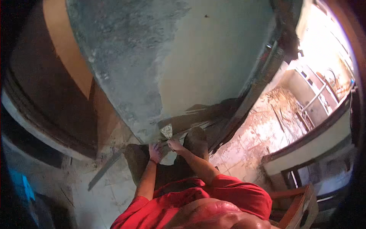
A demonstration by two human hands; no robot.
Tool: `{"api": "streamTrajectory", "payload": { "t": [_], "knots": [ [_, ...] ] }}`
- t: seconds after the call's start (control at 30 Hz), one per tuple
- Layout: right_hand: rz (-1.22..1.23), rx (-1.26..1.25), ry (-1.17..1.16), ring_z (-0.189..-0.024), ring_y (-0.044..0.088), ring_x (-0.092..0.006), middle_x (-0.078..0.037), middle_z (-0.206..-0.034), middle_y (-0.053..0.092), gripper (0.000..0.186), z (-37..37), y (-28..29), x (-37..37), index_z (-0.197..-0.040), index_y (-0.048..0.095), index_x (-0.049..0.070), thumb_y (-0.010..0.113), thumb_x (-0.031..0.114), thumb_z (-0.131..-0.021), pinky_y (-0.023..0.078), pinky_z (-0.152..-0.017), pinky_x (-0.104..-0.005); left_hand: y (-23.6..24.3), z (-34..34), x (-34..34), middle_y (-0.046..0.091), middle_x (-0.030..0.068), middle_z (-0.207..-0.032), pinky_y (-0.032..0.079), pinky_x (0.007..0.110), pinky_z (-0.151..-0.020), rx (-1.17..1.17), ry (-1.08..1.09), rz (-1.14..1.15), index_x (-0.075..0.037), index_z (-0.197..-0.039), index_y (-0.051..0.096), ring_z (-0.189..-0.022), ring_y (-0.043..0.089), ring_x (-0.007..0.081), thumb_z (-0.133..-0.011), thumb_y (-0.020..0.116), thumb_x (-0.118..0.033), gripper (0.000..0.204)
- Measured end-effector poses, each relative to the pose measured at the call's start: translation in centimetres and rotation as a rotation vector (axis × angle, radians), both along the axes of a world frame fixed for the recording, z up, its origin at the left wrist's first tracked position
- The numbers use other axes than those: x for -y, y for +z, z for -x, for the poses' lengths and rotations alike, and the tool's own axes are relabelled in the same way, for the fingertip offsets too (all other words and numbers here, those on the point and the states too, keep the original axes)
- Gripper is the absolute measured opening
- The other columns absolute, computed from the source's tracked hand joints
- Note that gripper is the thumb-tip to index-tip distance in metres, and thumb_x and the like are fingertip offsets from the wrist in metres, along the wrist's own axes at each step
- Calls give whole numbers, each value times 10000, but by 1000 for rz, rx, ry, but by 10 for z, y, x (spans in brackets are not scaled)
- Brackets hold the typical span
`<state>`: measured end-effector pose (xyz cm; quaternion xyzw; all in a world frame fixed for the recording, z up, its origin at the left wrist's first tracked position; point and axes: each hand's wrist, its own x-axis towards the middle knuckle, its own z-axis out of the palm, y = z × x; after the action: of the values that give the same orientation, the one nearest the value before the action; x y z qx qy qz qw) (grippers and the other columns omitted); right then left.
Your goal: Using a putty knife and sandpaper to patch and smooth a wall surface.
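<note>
Both hands worked low against the grey-plastered wall [126,68]: the left hand [154,152] and right hand [175,145] apparently gripped a flat plaster-laden metal trowel [166,131].

The person is wearing a red short-sleeved shirt [198,202], its sleeves ending above the elbows and leaving both forearms bare. Dark trousers [167,168] are covering the legs. The left hand [154,152] and right hand [174,145] are going ungloved.
</note>
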<state>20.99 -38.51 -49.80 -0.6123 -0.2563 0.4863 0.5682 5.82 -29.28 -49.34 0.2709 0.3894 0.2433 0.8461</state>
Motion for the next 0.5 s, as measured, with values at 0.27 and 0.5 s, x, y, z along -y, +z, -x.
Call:
{"api": "streamTrajectory", "payload": {
  "t": [0.27,0.5],
  "knots": [
    [177,10,58,-454,460,-155,-34,-603,495,280,18,0,-6,-817,557,41,566,316,-868,343,-398,-332,8,19,-4,489,35,-1315,411,399,-912,-100,-167,-103,-197,-1423,279,-1098,511,238,-929,326,-549,608],
    [149,106,-40,-385,419,-132,-22,-496,446,268,18,17,-7,-664,529,67,567,240,-865,308,-375,-309,15,5,1,532,44,-1236,460,334,-834,-177,-80,-86,-170,-1369,389,-959,553,188,-926,427,-457,529]
  ]
}}
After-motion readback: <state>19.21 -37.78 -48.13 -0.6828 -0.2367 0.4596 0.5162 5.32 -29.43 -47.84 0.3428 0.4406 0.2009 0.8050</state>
